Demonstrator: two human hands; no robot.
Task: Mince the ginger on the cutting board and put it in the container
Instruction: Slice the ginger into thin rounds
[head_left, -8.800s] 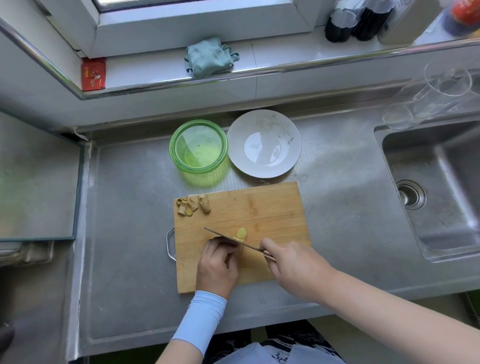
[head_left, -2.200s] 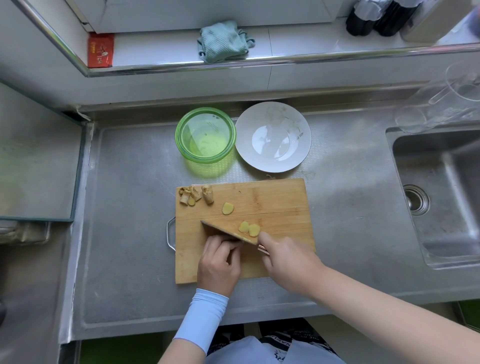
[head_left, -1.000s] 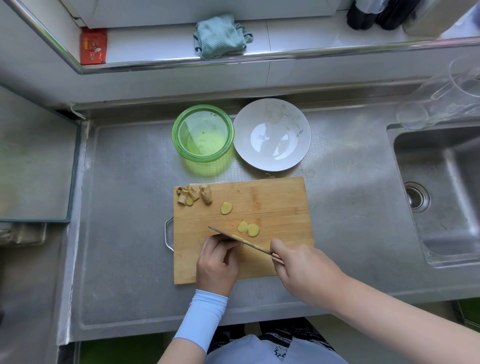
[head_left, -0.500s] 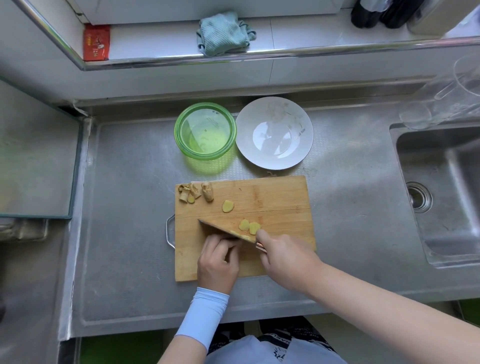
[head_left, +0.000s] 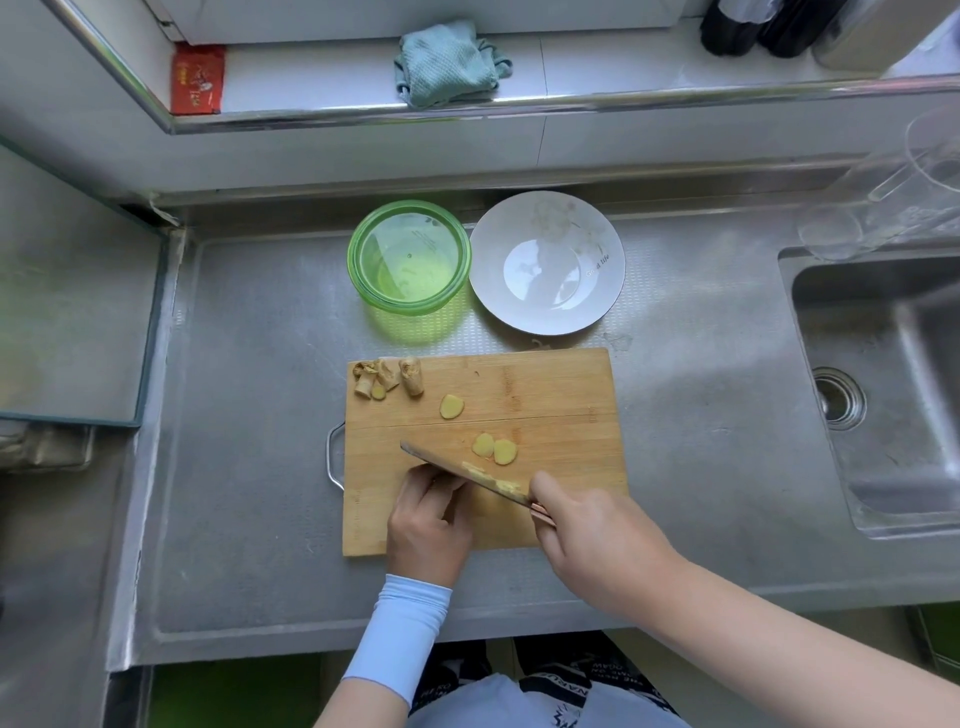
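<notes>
A wooden cutting board (head_left: 550, 395) lies on the steel counter. My right hand (head_left: 592, 530) grips the handle of a knife (head_left: 457, 470), whose blade slants up-left over the board with ginger bits stuck to it. My left hand (head_left: 428, 519) has its fingers curled down on a ginger piece under the blade; the piece itself is hidden. Two yellow ginger slices (head_left: 494, 448) lie just beyond the blade and a third slice (head_left: 451, 406) farther back. Ginger peel trimmings (head_left: 387, 378) sit at the board's far left corner. The green container (head_left: 409, 258) stands behind the board.
A white plate (head_left: 546, 262) stands beside the green container. The sink (head_left: 883, 384) is to the right, with clear glassware (head_left: 893, 208) behind it. On the window ledge lie a teal cloth (head_left: 447, 62) and a red packet (head_left: 197, 78). A glass-topped surface (head_left: 67, 312) is on the left.
The knife has lifted from its cutting position and my right hand has drawn back toward me. The slices on the board and my left hand have stayed put.
</notes>
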